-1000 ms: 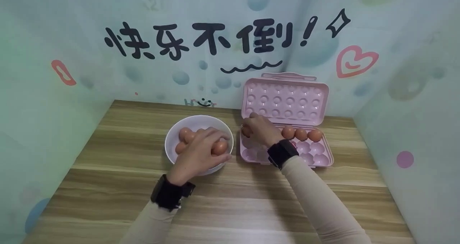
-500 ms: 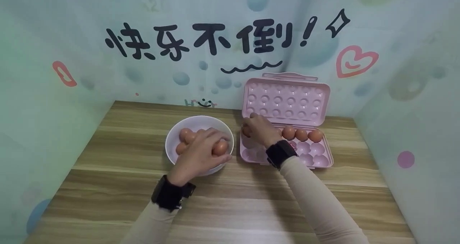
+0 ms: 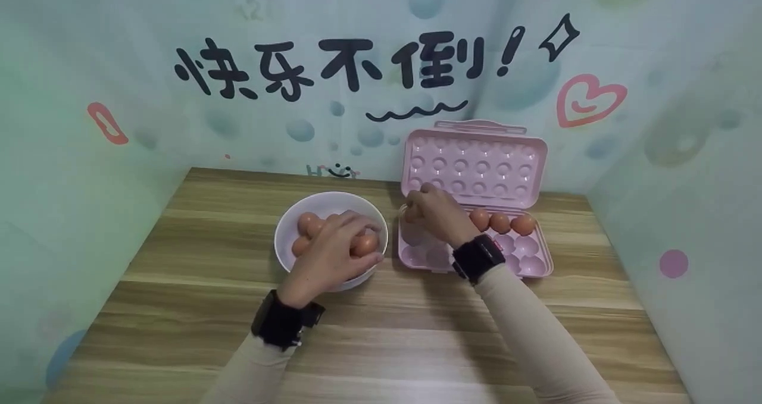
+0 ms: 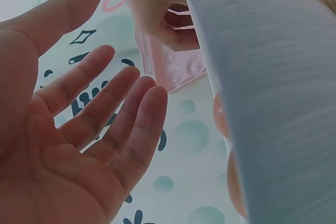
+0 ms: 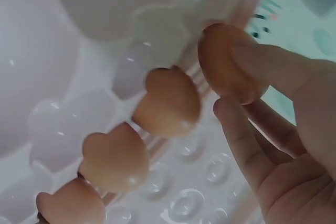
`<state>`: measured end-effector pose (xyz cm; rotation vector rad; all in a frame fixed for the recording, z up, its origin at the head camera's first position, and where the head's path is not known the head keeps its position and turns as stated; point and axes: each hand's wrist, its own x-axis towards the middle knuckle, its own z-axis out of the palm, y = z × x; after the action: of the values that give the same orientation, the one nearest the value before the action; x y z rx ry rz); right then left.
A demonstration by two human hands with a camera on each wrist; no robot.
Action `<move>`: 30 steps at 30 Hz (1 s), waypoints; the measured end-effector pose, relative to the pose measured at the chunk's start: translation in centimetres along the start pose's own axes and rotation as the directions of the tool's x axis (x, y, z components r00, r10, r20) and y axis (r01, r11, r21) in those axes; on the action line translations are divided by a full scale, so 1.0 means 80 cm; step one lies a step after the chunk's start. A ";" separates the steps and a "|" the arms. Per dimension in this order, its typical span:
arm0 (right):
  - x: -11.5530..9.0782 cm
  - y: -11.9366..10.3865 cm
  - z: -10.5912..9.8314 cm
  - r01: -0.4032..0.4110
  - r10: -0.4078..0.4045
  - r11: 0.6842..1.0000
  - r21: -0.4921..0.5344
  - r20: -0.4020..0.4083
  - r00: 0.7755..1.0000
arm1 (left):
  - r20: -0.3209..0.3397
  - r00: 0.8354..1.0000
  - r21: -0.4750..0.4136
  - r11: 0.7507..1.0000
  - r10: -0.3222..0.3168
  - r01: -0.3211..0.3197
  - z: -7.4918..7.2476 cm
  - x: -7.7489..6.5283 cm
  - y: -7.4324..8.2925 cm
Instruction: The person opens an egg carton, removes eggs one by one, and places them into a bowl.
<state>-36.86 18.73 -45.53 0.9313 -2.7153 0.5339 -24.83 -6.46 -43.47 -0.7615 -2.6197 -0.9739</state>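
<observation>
My left hand (image 3: 327,252) hovers over a white bowl (image 3: 284,237) of brown eggs (image 3: 365,245). In the left wrist view its palm (image 4: 58,171) shows, fingers spread and loosely bent, holding nothing, beside the bowl's wall (image 4: 278,98). At the back left of a pink egg carton (image 3: 411,258), my right hand (image 3: 442,215) pinches an egg (image 5: 218,61) between thumb and fingertips, as the right wrist view shows. That egg is hidden behind the hand in the head view. Three eggs (image 3: 500,222) stand along the carton's back row, to the right of the hand.
The carton's lid (image 3: 476,169), with dimpled rows, stands raised against the printed cloth backdrop (image 3: 250,130). Both things rest on a wood-grain table (image 3: 381,344). Cloth walls (image 3: 673,213) close in the left and right sides.
My right hand has shifted slightly right and up at the carton's back left corner, and its wrist has turned a little. My left hand stays over the bowl.
</observation>
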 end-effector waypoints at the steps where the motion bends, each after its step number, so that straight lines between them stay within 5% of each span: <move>1: -0.004 -0.001 -0.005 -0.006 0.006 1.000 0.019 -0.014 1.000 | -0.003 1.000 -0.001 1.000 -0.002 0.002 0.000 0.000 0.000; 8: -0.042 -0.017 -0.045 -0.018 0.041 0.987 0.162 -0.141 0.989 | -0.032 0.999 0.014 1.000 -0.011 0.011 0.002 0.006 0.006; 14: -0.073 -0.042 -0.065 -0.083 0.137 0.935 0.346 -0.134 0.982 | -0.064 0.998 0.030 0.999 0.015 -0.013 0.007 0.010 0.013; 21: -0.095 -0.071 -0.064 -0.090 0.188 0.837 0.540 -0.130 0.973 | -0.099 0.987 -0.051 0.989 0.130 -0.135 0.017 0.012 0.015; 30: -0.109 -0.092 -0.051 -0.066 0.174 0.796 0.602 -0.123 0.977 | -0.128 0.967 -0.062 0.971 0.222 -0.231 0.023 0.010 0.020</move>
<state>-25.14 19.72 -42.66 0.7789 -2.4803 1.4867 -24.70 -3.86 -43.69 -0.9640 -2.3429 -1.0230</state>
